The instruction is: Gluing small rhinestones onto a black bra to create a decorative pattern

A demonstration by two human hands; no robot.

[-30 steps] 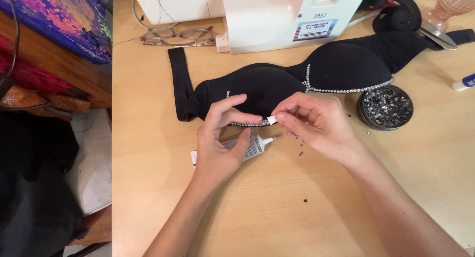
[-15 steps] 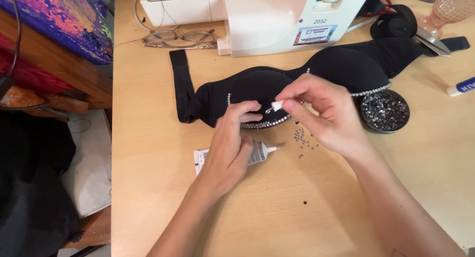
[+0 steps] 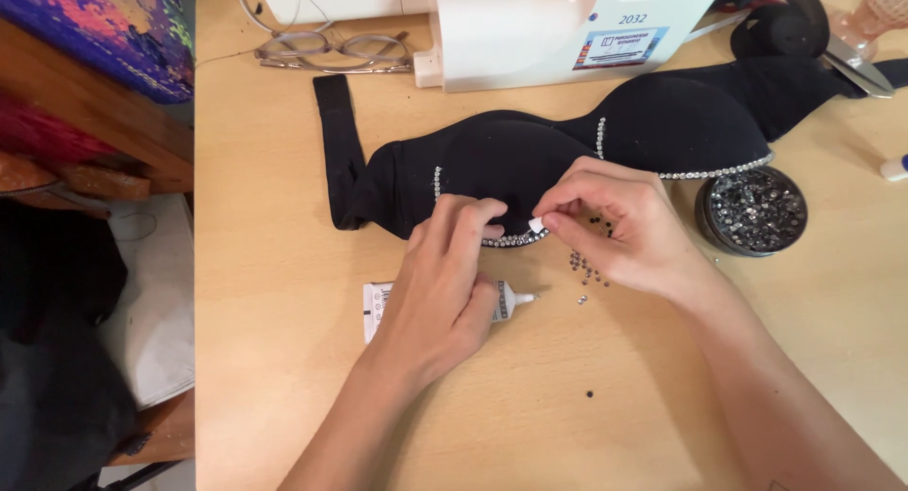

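A black padded bra top point(image 3: 530, 155) lies flat on the wooden table, its cup edges lined with small silver rhinestones. My left hand point(image 3: 445, 283) rests on the lower edge of the left cup, fingertips pressing the stone row. My right hand point(image 3: 619, 226) pinches a small white-tipped tool at that same edge. A white glue tube point(image 3: 383, 306) lies under my left hand, its nozzle pointing right. Several loose rhinestones point(image 3: 586, 269) are scattered beside my right hand.
A round dark tin of rhinestones point(image 3: 752, 210) sits right of the bra. A white sewing machine point(image 3: 567, 23) stands at the back, with glasses point(image 3: 326, 51) to its left. Scissors point(image 3: 856, 65) lie at the far right. The table's left edge point(image 3: 199, 264) drops off.
My right hand has dropped back from above the cup to its lower edge, close to my left fingertips. My left hand has stayed on the stone row.
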